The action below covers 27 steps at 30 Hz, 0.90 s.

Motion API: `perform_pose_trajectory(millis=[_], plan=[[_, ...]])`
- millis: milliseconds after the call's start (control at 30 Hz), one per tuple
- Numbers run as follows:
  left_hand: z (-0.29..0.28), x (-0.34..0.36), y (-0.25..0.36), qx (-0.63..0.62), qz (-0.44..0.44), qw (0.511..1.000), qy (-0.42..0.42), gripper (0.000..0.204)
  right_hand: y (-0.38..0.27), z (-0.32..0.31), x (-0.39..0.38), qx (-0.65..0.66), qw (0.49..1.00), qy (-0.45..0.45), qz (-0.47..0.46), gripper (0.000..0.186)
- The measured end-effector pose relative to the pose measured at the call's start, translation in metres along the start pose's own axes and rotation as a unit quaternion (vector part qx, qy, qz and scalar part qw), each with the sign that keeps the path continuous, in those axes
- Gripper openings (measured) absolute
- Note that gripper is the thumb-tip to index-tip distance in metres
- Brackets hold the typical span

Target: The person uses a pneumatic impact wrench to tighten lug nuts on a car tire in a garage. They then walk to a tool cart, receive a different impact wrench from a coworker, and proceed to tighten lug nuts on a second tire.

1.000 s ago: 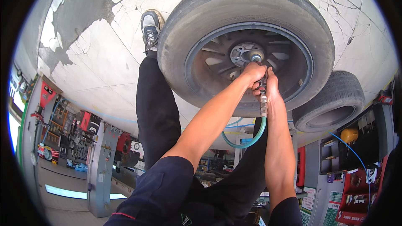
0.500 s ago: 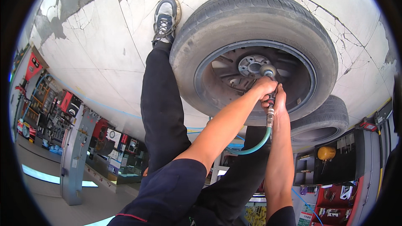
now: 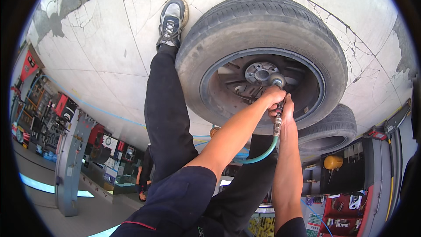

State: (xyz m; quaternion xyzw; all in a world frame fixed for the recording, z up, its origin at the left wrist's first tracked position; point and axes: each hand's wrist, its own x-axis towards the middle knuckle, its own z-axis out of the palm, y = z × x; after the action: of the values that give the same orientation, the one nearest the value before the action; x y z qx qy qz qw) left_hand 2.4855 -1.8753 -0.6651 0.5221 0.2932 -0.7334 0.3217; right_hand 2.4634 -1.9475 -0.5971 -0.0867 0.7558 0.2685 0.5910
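Floor [image 3: 105, 57] stretches wide at ten o'clock; at eleven, a shoe [image 3: 172, 19] stands just beside the wheel [image 3: 262, 73], centred at two. Left hand [image 3: 272, 95] clamps a tool [image 3: 276, 80] reaching inside it; right hand [image 3: 287, 109] clamps there too, grip partly hidden. At the wheel's four o'clock, its edge hides part of a second tyre [image 3: 337, 125]

A head-worn fisheye looks down on the wheel [image 3: 259, 73] from nearby.

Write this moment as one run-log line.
left hand: gripping handheld tool | right hand: gripping same tool | tool head: inside wheel hollow | teal hose: attached
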Motion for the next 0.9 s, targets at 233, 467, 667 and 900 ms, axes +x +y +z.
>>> perform_pose_trajectory(millis=[233, 467, 667, 900], plan=[[0.000, 0.004, -0.008, -0.081, -0.071, 0.994, -0.037, 0.031, -0.001, -0.001, 0.002, 0.003, 0.998, 0.024, 0.049, 0.050], [-0.011, -0.008, 0.000, -0.048, -0.092, 0.995, 0.004, 0.032, 0.004, -0.001, 0.006, 0.015, 0.998, 0.000, 0.063, 0.052], [-0.016, -0.014, -0.010, -0.029, -0.056, 0.997, 0.041, 0.039, 0.018, 0.016, -0.004, 0.012, 0.999, 0.025, 0.026, 0.046], [-0.012, -0.018, 0.010, -0.039, -0.082, 0.996, -0.025, 0.035, 0.001, 0.011, -0.005, -0.020, 0.999, 0.033, 0.022, 0.047]])
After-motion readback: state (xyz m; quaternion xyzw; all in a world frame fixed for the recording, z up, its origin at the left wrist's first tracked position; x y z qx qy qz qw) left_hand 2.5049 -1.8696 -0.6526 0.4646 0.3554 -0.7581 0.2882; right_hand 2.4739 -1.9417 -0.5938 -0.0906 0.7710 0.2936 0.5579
